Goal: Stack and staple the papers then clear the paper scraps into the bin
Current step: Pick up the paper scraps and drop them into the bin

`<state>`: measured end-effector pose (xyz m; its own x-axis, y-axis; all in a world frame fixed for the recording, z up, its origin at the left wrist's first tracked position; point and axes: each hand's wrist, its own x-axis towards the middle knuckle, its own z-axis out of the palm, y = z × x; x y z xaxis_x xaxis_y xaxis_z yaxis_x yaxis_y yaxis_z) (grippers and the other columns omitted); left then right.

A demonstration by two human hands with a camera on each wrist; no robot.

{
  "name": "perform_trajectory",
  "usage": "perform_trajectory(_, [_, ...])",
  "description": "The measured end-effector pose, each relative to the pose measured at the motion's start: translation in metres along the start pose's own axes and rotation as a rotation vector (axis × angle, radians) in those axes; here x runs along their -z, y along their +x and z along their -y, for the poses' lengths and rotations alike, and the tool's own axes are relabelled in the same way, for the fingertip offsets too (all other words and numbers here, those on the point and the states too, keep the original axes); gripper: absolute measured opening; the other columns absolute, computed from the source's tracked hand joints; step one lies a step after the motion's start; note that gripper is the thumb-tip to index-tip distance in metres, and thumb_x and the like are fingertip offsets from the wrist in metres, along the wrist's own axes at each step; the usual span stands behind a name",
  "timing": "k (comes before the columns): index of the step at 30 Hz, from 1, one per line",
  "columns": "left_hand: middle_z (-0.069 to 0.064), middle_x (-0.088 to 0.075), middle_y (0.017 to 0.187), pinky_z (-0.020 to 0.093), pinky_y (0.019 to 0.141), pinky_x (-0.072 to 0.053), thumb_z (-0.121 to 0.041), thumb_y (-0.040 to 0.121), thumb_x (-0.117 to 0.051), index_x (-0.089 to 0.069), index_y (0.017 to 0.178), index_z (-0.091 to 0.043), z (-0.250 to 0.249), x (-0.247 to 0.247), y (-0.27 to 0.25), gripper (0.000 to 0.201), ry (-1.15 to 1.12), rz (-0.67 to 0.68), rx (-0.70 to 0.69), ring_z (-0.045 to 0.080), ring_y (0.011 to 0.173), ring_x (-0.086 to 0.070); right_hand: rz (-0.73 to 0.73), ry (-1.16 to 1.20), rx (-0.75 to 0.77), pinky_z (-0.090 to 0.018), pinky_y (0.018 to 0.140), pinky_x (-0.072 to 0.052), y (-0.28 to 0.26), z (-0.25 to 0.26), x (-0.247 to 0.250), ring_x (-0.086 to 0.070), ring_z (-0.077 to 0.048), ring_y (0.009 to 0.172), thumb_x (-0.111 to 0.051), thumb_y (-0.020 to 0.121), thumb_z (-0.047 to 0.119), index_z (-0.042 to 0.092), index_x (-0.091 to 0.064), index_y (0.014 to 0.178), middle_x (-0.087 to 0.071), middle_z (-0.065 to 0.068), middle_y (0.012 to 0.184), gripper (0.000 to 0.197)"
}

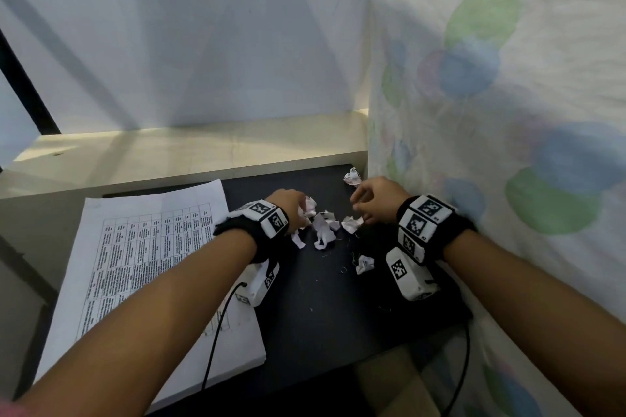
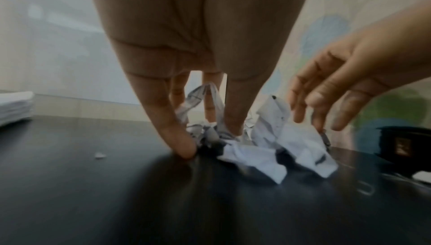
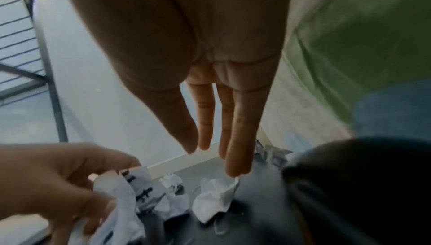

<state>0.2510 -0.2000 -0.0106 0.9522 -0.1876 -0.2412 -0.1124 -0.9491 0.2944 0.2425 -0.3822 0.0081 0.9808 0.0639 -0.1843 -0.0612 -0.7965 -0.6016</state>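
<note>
Several crumpled white paper scraps [image 1: 324, 228] lie in a loose heap on the black table [image 1: 321, 308]. My left hand [image 1: 294, 210] reaches down into the heap and pinches printed scraps [image 3: 130, 186] between thumb and fingers. Its fingertips [image 2: 186, 149] touch the tabletop. My right hand [image 1: 365, 210] hovers just right of the heap with fingers straight and relaxed [image 3: 235, 157]. Their tips are at the edge of one scrap [image 3: 214, 197], and the hand holds nothing. A thick stack of printed papers [image 1: 142, 281] lies at the table's left, partly under my left forearm.
One scrap [image 1: 352, 177] sits at the far right corner, another [image 1: 364, 264] nearer me. A cream shelf [image 1: 189, 152] borders the table behind, a patterned cloth [image 1: 508, 112] on the right. A brownish box-like shape [image 1: 389, 382] shows below the front edge. A black object [image 2: 401, 144] lies right of the heap.
</note>
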Motion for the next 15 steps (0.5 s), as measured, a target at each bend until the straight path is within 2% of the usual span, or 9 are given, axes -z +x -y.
perform_trajectory(3, [0.011, -0.044, 0.137, 0.037, 0.093, -0.047, -0.036, 0.083, -0.065, -0.045, 0.131, -0.019, 0.007, 0.003, -0.004, 0.055, -0.008, -0.022, 0.073, 0.031, 0.118, -0.054, 0.045, -0.187, -0.003, -0.031, 0.083, -0.057, -0.004, 0.001, -0.004, -0.062, -0.018, 0.080, -0.067, 0.081, 0.003, 0.006, -0.069, 0.099, -0.069, -0.012, 0.107, 0.019])
perform_trajectory(5, [0.012, -0.036, 0.138, 0.041, 0.096, -0.047, -0.036, 0.082, -0.066, -0.040, 0.132, -0.017, 0.007, 0.004, -0.010, 0.059, 0.027, -0.068, 0.094, 0.034, 0.122, -0.048, 0.039, -0.263, 0.013, -0.027, 0.083, -0.054, -0.009, 0.003, -0.009, -0.064, -0.020, 0.086, -0.066, 0.080, 0.005, 0.007, -0.071, 0.099, -0.070, -0.010, 0.108, 0.020])
perform_trajectory(7, [0.013, -0.035, 0.135, 0.042, 0.098, -0.046, -0.029, 0.083, -0.065, -0.041, 0.127, -0.013, 0.003, 0.004, -0.020, 0.053, 0.123, -0.173, 0.054, 0.034, 0.125, -0.039, 0.033, -0.340, 0.000, -0.030, 0.087, -0.054, -0.013, 0.006, -0.014, -0.066, -0.024, 0.096, -0.066, 0.079, 0.009, 0.005, -0.074, 0.095, -0.071, -0.012, 0.104, 0.018])
perform_trajectory(9, [0.013, -0.037, 0.132, 0.041, 0.098, -0.046, -0.022, 0.085, -0.060, -0.043, 0.124, -0.010, -0.003, 0.003, -0.030, 0.044, 0.186, -0.220, -0.048, 0.032, 0.123, -0.039, 0.055, -0.402, -0.032, -0.034, 0.087, -0.055, -0.018, 0.008, -0.020, -0.066, -0.028, 0.098, -0.065, 0.078, 0.011, 0.001, -0.072, 0.094, -0.071, -0.014, 0.099, 0.020])
perform_trajectory(11, [0.013, -0.040, 0.129, 0.041, 0.094, -0.049, -0.021, 0.086, -0.059, -0.043, 0.124, -0.011, -0.009, -0.002, -0.036, 0.043, 0.127, -0.158, -0.139, 0.032, 0.116, -0.048, 0.068, -0.458, -0.041, -0.031, 0.084, -0.052, -0.027, 0.013, -0.027, -0.064, -0.032, 0.103, -0.058, 0.083, 0.008, -0.002, -0.066, 0.098, -0.066, -0.016, 0.100, 0.020])
perform_trajectory(12, [0.013, -0.040, 0.129, 0.041, 0.093, -0.050, -0.022, 0.085, -0.059, -0.040, 0.129, -0.015, -0.011, -0.005, -0.038, 0.048, 0.074, -0.108, -0.169, 0.033, 0.112, -0.052, 0.079, -0.488, -0.035, -0.032, 0.085, -0.049, -0.033, 0.015, -0.031, -0.061, -0.032, 0.110, -0.054, 0.086, 0.007, -0.002, -0.063, 0.106, -0.064, -0.018, 0.110, 0.024])
perform_trajectory(14, [0.012, -0.040, 0.131, 0.042, 0.095, -0.049, -0.024, 0.085, -0.060, -0.035, 0.138, -0.026, -0.018, -0.009, -0.040, 0.059, 0.029, -0.034, -0.219, 0.033, 0.114, -0.053, 0.100, -0.522, 0.004, -0.034, 0.097, -0.044, -0.043, 0.019, -0.040, -0.051, -0.031, 0.124, -0.049, 0.091, 0.008, -0.001, -0.052, 0.125, -0.053, -0.018, 0.132, 0.036])
perform_trajectory(15, [0.011, -0.040, 0.133, 0.042, 0.099, -0.046, -0.024, 0.086, -0.059, -0.035, 0.140, -0.030, -0.020, -0.011, -0.040, 0.059, 0.052, -0.014, -0.236, 0.031, 0.119, -0.050, 0.108, -0.531, 0.024, -0.035, 0.100, -0.041, -0.048, 0.020, -0.045, -0.049, -0.031, 0.127, -0.047, 0.092, 0.008, 0.000, -0.048, 0.129, -0.050, -0.018, 0.136, 0.038])
